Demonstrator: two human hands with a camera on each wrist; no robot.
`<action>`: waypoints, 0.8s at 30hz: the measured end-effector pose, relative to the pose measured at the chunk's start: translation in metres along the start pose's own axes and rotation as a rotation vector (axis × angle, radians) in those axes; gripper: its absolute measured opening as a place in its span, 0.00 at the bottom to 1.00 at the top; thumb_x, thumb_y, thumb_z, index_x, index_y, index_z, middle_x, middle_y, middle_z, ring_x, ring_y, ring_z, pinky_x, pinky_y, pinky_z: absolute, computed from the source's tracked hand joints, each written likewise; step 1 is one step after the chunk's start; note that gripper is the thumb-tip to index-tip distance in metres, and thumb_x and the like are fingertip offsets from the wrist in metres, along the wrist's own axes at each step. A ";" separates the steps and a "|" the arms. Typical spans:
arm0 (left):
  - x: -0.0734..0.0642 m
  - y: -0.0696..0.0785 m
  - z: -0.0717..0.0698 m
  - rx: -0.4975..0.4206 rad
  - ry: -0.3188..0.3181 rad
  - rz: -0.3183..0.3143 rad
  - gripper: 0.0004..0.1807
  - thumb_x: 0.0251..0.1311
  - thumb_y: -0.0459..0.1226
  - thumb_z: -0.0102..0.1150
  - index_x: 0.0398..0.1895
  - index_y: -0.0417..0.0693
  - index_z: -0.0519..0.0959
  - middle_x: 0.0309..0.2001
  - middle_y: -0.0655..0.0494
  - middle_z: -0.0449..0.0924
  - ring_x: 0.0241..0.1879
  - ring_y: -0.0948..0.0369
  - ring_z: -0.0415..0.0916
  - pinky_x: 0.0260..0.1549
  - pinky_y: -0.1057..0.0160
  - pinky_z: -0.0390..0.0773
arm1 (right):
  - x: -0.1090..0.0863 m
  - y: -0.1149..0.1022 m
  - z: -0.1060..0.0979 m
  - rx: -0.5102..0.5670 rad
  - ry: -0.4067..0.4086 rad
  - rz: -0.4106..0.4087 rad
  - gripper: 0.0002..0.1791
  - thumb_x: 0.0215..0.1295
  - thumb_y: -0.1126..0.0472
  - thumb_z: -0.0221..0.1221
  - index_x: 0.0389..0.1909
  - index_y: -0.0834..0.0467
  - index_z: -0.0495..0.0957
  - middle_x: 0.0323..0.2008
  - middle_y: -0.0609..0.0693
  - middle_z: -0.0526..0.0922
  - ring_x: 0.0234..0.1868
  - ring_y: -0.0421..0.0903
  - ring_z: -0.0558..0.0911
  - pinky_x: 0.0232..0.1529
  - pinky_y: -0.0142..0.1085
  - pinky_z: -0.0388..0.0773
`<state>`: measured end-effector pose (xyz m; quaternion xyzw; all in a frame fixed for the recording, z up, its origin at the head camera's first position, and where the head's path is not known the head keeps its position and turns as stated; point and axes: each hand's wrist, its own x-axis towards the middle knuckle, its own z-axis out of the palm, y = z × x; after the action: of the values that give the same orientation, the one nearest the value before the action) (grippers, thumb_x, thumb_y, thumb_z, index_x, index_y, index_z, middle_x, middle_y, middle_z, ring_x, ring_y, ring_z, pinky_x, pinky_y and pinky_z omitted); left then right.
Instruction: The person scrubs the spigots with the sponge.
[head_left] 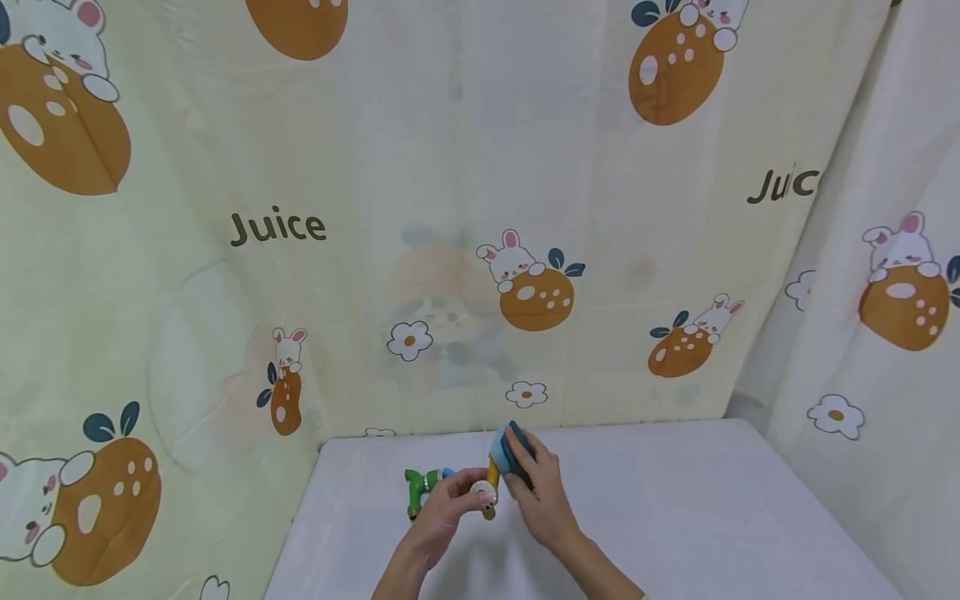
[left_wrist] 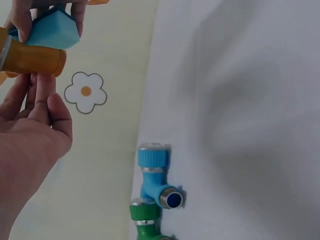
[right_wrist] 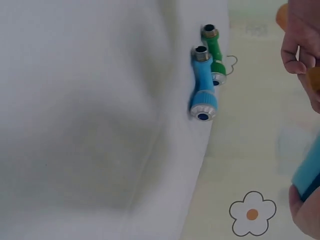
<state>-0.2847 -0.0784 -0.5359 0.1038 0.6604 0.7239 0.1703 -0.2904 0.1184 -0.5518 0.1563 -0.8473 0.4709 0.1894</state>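
Note:
My left hand [head_left: 448, 508] grips an orange-yellow pipe fitting [left_wrist: 35, 59] with a metal ring; in the head view its pale round end faces me. My right hand [head_left: 543, 492] holds a light-blue sponge [left_wrist: 57, 30] with a dark-blue layer, right beside the fitting's upper part. Whether the sponge touches it is hard to tell. On the table, left of my hands, lie a green pipe fitting [head_left: 414, 493] and a blue pipe fitting [right_wrist: 204, 75], close together. Both have ribbed collars and metal ends. My left hand partly hides the blue one in the head view.
A white-covered table [head_left: 675, 517] spreads beneath my hands, with its back edge at a patterned curtain [head_left: 360, 275]. Another curtain [head_left: 840, 483] hangs along the right side. The green and blue fittings lie toward the table's back left.

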 end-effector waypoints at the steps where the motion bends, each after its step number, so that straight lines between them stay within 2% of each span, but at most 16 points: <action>1: 0.000 0.000 0.000 0.004 -0.008 0.007 0.28 0.68 0.42 0.66 0.67 0.37 0.75 0.54 0.55 0.84 0.57 0.61 0.76 0.65 0.53 0.73 | 0.001 -0.001 -0.001 0.052 -0.020 0.043 0.37 0.73 0.64 0.57 0.80 0.42 0.62 0.80 0.56 0.60 0.70 0.60 0.63 0.67 0.65 0.70; 4: 0.001 -0.002 0.000 0.029 -0.042 0.013 0.31 0.64 0.42 0.71 0.68 0.39 0.75 0.60 0.48 0.82 0.57 0.59 0.80 0.59 0.58 0.82 | 0.002 -0.002 -0.003 0.154 -0.055 0.141 0.36 0.74 0.63 0.54 0.80 0.40 0.61 0.79 0.54 0.61 0.72 0.58 0.62 0.70 0.66 0.66; 7: 0.003 -0.003 -0.001 0.089 -0.067 0.010 0.33 0.61 0.42 0.74 0.68 0.43 0.76 0.61 0.47 0.82 0.53 0.57 0.82 0.54 0.59 0.85 | 0.003 -0.003 -0.004 0.199 -0.064 0.176 0.35 0.75 0.64 0.51 0.80 0.38 0.61 0.78 0.54 0.64 0.72 0.58 0.63 0.70 0.66 0.66; 11: 0.003 -0.004 -0.003 0.193 -0.059 0.032 0.33 0.59 0.43 0.76 0.68 0.48 0.77 0.60 0.49 0.83 0.57 0.54 0.80 0.58 0.53 0.83 | 0.004 -0.001 -0.003 0.240 -0.073 0.199 0.33 0.78 0.63 0.47 0.80 0.39 0.62 0.77 0.54 0.67 0.71 0.58 0.66 0.69 0.67 0.67; 13: 0.003 -0.004 -0.004 0.223 -0.059 0.045 0.34 0.58 0.42 0.78 0.68 0.48 0.77 0.61 0.49 0.83 0.60 0.53 0.80 0.60 0.49 0.82 | 0.005 0.000 -0.003 0.259 -0.081 0.236 0.31 0.79 0.62 0.46 0.79 0.39 0.62 0.77 0.54 0.68 0.69 0.58 0.69 0.68 0.66 0.68; 16: 0.003 -0.004 -0.004 0.246 -0.070 0.063 0.36 0.56 0.41 0.79 0.68 0.47 0.77 0.62 0.50 0.83 0.61 0.52 0.80 0.63 0.48 0.80 | 0.006 0.001 -0.002 0.288 -0.104 0.310 0.30 0.80 0.60 0.43 0.79 0.40 0.63 0.77 0.54 0.67 0.73 0.60 0.69 0.72 0.67 0.64; 20: 0.002 -0.003 -0.003 0.286 -0.099 0.090 0.37 0.55 0.41 0.79 0.68 0.47 0.76 0.63 0.51 0.82 0.61 0.53 0.81 0.64 0.50 0.80 | 0.007 0.004 -0.003 0.301 -0.129 0.392 0.30 0.79 0.59 0.40 0.79 0.43 0.64 0.78 0.54 0.66 0.79 0.62 0.64 0.75 0.70 0.57; 24: 0.002 -0.002 -0.001 0.279 -0.091 0.097 0.41 0.55 0.41 0.80 0.72 0.49 0.71 0.64 0.50 0.80 0.61 0.53 0.81 0.65 0.50 0.79 | 0.007 0.009 -0.004 0.285 -0.113 0.441 0.30 0.79 0.59 0.41 0.79 0.42 0.64 0.78 0.58 0.65 0.77 0.64 0.64 0.73 0.70 0.59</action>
<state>-0.2866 -0.0787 -0.5385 0.1907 0.7405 0.6270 0.1488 -0.2997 0.1257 -0.5536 0.0192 -0.7954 0.6057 0.0109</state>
